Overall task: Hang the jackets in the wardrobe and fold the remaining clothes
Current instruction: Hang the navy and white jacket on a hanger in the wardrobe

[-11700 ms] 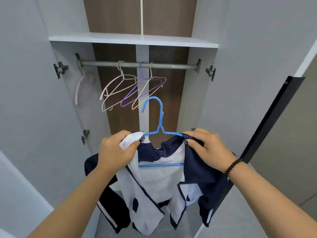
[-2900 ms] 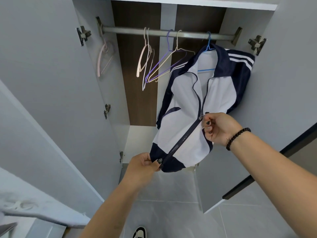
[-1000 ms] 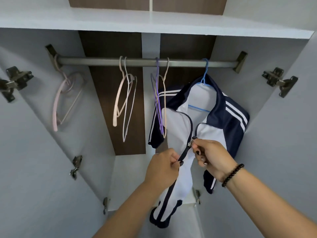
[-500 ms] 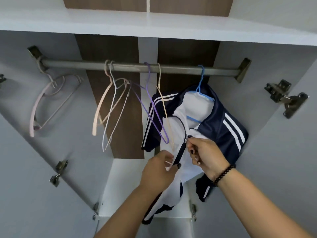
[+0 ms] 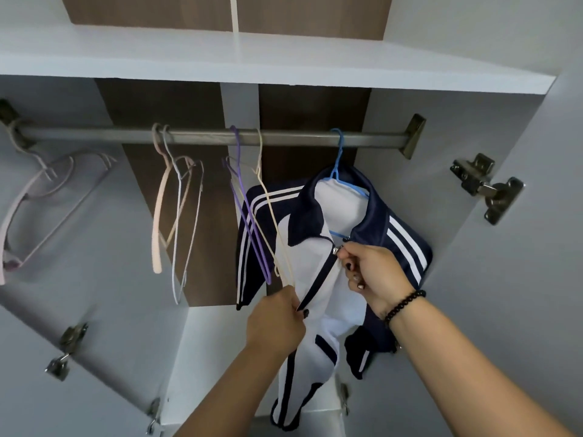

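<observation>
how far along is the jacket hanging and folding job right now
Done: one navy-and-white jacket hangs on the blue hanger on the rail. In hand: the right hand pinches the zipper pull near the collar, and the left hand grips the zipped front lower down. Left: any other jackets or clothes to fold are out of view; several empty hangers wait.

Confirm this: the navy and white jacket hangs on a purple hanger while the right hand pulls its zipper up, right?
Not quite. In the head view the navy and white jacket hangs on a blue hanger, not a purple one. The right hand does pinch the zipper pull.
</observation>
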